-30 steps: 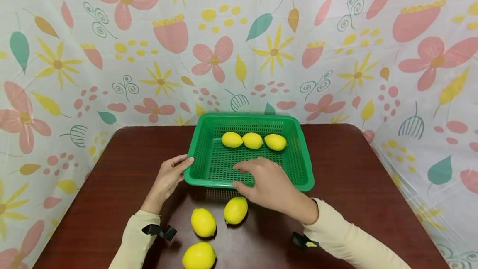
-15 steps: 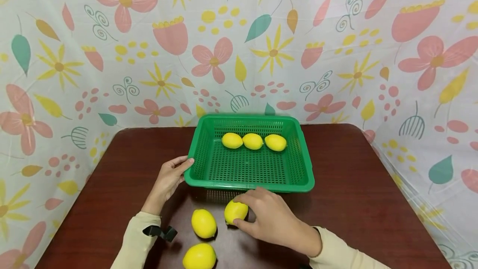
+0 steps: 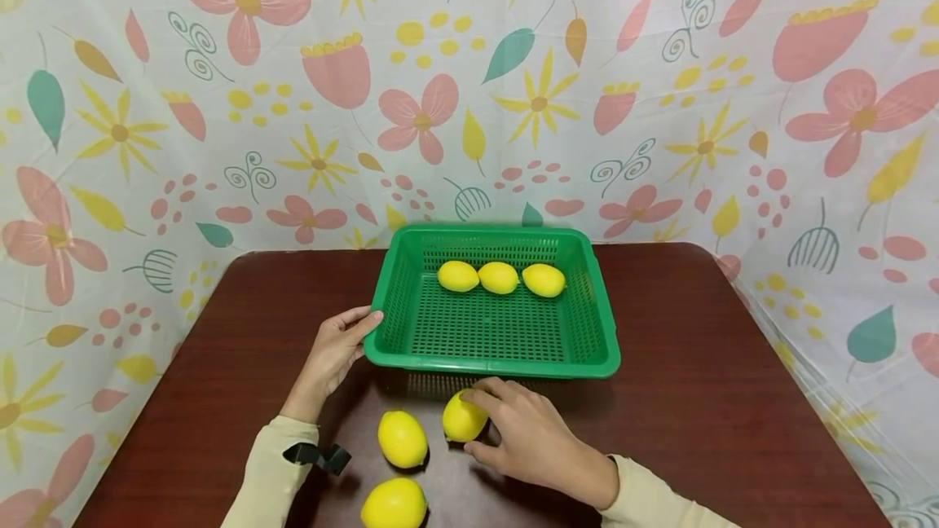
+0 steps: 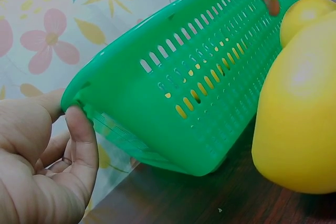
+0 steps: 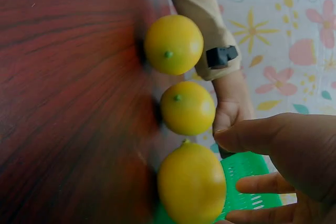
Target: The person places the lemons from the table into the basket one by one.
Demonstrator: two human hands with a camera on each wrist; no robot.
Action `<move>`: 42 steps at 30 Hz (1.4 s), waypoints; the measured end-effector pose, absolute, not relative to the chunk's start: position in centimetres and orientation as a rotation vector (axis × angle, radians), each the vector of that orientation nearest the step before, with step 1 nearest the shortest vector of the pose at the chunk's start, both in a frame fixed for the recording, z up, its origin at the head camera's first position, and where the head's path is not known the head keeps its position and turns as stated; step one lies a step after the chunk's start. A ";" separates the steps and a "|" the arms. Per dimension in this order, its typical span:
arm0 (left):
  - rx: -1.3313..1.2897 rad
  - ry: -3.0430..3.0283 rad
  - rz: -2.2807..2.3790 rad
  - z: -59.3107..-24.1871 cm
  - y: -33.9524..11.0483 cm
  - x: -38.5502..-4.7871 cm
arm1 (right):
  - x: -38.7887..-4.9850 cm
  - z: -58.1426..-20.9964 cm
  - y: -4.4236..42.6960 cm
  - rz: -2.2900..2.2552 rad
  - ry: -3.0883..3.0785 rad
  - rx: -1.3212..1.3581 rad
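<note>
My left hand (image 3: 328, 358) pinches the left rim of a green basket (image 3: 491, 367) between thumb and fingers; the left wrist view shows that hand (image 4: 47, 166) at the basket's corner (image 4: 126, 93). Just in front of the basket lies a lemon (image 3: 462, 418). My right hand (image 3: 531, 440) is at this lemon's right side, its index finger over the top and its thumb near the lower edge. In the right wrist view the fingers of the right hand (image 5: 294, 166) are spread beside the nearest lemon (image 5: 191, 182), not closed round it.
Three lemons (image 3: 498, 277) lie in a row along the back inside the basket. Two more lemons (image 3: 402, 438) (image 3: 394, 503) rest on the dark red table (image 3: 697, 398), left of the right hand. A flower-patterned cloth (image 3: 469, 137) hangs behind.
My right hand has come from above the basket's front down to the lemon before it, and has since shifted slightly. The left hand stays at the basket's rim.
</note>
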State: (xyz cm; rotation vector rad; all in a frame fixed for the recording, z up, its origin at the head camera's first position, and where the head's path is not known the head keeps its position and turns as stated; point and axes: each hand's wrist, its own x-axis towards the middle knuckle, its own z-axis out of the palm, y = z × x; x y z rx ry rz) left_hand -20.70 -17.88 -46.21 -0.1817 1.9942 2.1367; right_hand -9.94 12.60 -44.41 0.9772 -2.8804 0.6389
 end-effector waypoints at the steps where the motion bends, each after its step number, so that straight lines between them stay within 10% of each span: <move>1: -0.180 1.997 2.135 -46.2 -17.9 -20.7 | -10.0 -44.6 12.6 0.633 -2.885 0.975; 42: -0.189 2.005 2.120 -46.3 -18.0 -20.8 | -11.1 -47.7 11.9 0.546 -2.873 0.907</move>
